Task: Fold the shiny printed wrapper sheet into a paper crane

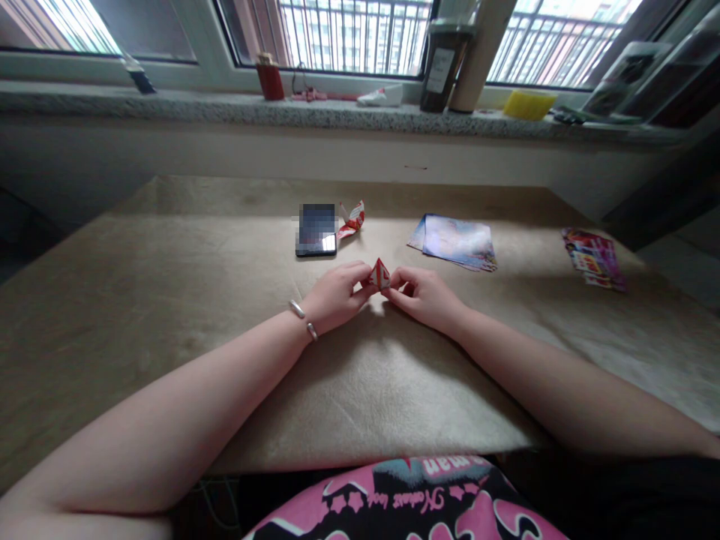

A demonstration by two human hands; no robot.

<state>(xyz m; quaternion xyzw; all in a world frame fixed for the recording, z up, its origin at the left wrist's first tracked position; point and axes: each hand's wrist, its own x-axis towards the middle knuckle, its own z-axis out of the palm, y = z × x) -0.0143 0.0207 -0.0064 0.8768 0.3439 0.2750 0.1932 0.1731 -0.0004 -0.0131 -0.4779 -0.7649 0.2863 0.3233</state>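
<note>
Between my two hands is a small piece of folded paper, red and white, with its point upward. My left hand pinches its left side between thumb and fingers; a silver open bangle is on that wrist. On the right edge of the paper, my right hand closes thumb and fingertips. Just beyond the left hand lies a dark phone with its screen up. A red and white origami crane rests beside the phone, its wings raised.
A stack of bluish sheets lies right of centre on the beige table. Farther right are colourful printed papers. Along the stone windowsill stand a red container, a dark lidded jar and a yellow block.
</note>
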